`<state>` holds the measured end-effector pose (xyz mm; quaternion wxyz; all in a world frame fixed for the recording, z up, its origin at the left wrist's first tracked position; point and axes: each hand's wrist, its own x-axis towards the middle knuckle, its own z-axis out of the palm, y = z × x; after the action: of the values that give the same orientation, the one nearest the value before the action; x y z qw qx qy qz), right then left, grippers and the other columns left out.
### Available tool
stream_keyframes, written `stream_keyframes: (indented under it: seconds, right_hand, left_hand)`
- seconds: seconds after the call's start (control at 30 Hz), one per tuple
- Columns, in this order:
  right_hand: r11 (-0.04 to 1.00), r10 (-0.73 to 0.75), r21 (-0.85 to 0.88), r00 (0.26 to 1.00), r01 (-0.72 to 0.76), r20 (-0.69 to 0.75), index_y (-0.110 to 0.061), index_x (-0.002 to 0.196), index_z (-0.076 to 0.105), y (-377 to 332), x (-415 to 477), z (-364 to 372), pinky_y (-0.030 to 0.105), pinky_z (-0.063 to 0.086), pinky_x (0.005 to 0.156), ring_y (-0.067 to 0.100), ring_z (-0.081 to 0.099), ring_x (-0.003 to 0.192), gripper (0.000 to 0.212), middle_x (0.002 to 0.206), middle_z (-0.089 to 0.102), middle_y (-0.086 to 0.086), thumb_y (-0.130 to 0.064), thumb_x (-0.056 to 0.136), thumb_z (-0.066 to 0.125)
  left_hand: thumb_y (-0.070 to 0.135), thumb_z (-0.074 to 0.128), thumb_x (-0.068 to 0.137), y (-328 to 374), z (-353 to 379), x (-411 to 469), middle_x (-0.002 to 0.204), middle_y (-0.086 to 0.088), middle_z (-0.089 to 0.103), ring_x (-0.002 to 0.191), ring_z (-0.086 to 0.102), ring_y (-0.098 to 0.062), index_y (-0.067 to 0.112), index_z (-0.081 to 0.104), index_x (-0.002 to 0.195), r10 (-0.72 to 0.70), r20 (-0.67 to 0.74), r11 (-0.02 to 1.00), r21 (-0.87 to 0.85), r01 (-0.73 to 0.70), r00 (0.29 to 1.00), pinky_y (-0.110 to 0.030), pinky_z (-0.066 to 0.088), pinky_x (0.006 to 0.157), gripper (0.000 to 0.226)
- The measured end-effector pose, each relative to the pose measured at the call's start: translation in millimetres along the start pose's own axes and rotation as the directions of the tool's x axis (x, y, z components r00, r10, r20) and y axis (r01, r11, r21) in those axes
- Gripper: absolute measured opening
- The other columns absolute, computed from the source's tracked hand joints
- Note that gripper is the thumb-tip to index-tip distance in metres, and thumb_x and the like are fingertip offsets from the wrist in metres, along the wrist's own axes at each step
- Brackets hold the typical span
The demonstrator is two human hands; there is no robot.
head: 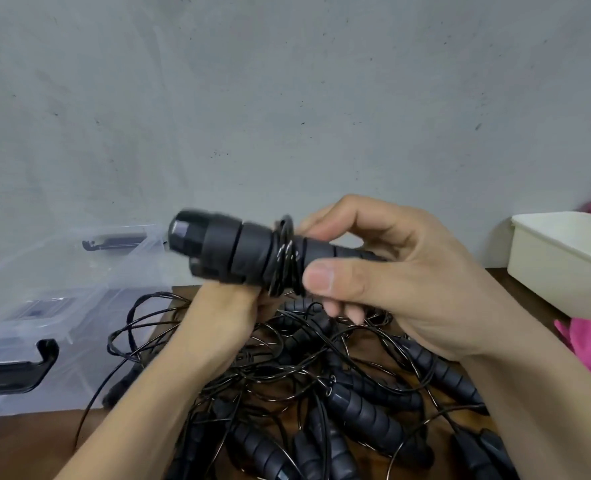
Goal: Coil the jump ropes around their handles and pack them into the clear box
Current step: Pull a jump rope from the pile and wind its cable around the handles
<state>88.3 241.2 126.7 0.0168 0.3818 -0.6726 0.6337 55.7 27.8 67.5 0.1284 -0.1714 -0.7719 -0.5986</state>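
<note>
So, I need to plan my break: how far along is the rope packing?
Early, it seems. Done: nothing I can make out packed in the clear box. In hand: the right hand grips a pair of handles with only a few rope turns round them; the left hand is beneath. Left: a tangled pile of ropes on the table.
</note>
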Motion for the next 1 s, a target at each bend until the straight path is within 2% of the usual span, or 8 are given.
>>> stream_keyframes:
  seconds: [0.1,0.17,0.33,0.47,0.53,0.7,0.83,1.0]
  right_hand:
    - [0.987,-0.087,0.119,0.988,0.103,-0.13,-0.022,0.093,0.077,3,3,0,0.027,0.049,0.05,0.024,0.064,0.065,0.016,0.093,0.071,0.026,-0.028,0.081,0.085]
    - [0.984,-0.125,0.089,0.954,0.155,-0.273,-0.024,0.089,0.075,2,4,-2,0.028,0.047,0.049,0.025,0.062,0.063,0.014,0.09,0.073,0.008,-0.033,0.08,0.082]
    - [0.909,-0.29,-0.411,0.812,0.069,-0.507,-0.034,0.095,0.076,12,4,-11,0.039,0.052,0.065,0.024,0.069,0.075,0.016,0.101,0.073,-0.001,-0.046,0.087,0.084]
    - [0.784,-0.381,-0.621,0.772,-0.022,-0.508,-0.032,0.101,0.078,22,6,-25,0.033,0.055,0.078,0.013,0.067,0.094,0.018,0.107,0.067,-0.007,-0.047,0.092,0.081]
    - [0.748,-0.338,-0.66,0.819,-0.066,-0.464,-0.032,0.1,0.08,26,9,-27,0.026,0.052,0.08,0.009,0.066,0.098,0.02,0.106,0.067,-0.011,-0.05,0.094,0.075]
    - [0.711,-0.078,-0.7,0.982,-0.067,-0.173,-0.034,0.081,0.073,36,12,-10,0.036,0.053,0.08,0.012,0.069,0.091,0.035,0.096,0.067,-0.009,-0.056,0.103,0.057]
    - [0.902,0.155,-0.419,0.983,-0.102,0.094,-0.004,0.084,0.069,32,6,-1,0.03,0.053,0.064,0.025,0.066,0.069,0.056,0.093,0.061,0.008,-0.051,0.109,0.051]
    - [0.988,0.118,-0.124,0.966,-0.091,0.228,-0.007,0.097,0.072,13,1,-2,0.038,0.044,0.052,0.033,0.061,0.063,0.055,0.102,0.062,0.025,-0.062,0.098,0.062]
  left_hand:
    - [0.054,0.043,0.108,12,13,-3,0.055,-0.005,0.041,0.053,0.037,-0.013,0.029,0.07,0.073,0.098,0.032,0.995,0.022,-0.099,0.995,-0.028,0.027,0.056,0.051]
    - [0.061,0.036,0.108,16,18,-9,0.052,0.007,0.037,0.049,0.035,-0.008,0.027,0.071,0.082,0.148,0.089,0.979,0.13,-0.159,0.985,-0.025,0.028,0.052,0.056]
    - [0.055,0.04,0.108,33,22,-22,0.054,0.011,0.05,0.051,0.052,-0.008,0.034,0.066,0.083,0.239,0.178,0.864,0.41,-0.292,0.955,-0.014,0.034,0.054,0.041]
    - [0.051,0.053,0.104,51,8,-29,0.052,0.009,0.049,0.049,0.049,-0.007,0.029,0.064,0.081,0.305,0.18,0.844,0.404,-0.353,0.935,-0.015,0.03,0.051,0.034]
    - [0.046,0.06,0.104,59,-2,-30,0.054,0.009,0.051,0.05,0.048,-0.004,0.025,0.065,0.08,0.353,0.144,0.83,0.408,-0.381,0.924,-0.015,0.03,0.05,0.032]
    - [0.049,0.071,0.095,62,-32,-22,0.065,0.004,0.067,0.058,0.06,-0.01,0.026,0.073,0.086,0.43,0.013,0.833,0.381,-0.402,0.903,-0.025,0.047,0.053,0.025]
    - [0.055,0.073,0.083,54,-49,-12,0.063,0.002,0.058,0.059,0.043,-0.006,0.026,0.071,0.081,0.384,-0.032,0.881,0.313,-0.356,0.923,-0.019,0.035,0.055,0.029]
    - [0.052,0.069,0.086,41,-43,-2,0.067,-0.015,0.057,0.06,0.043,-0.018,0.026,0.07,0.076,0.305,0.029,0.935,0.18,-0.306,0.952,-0.024,0.035,0.056,0.027]
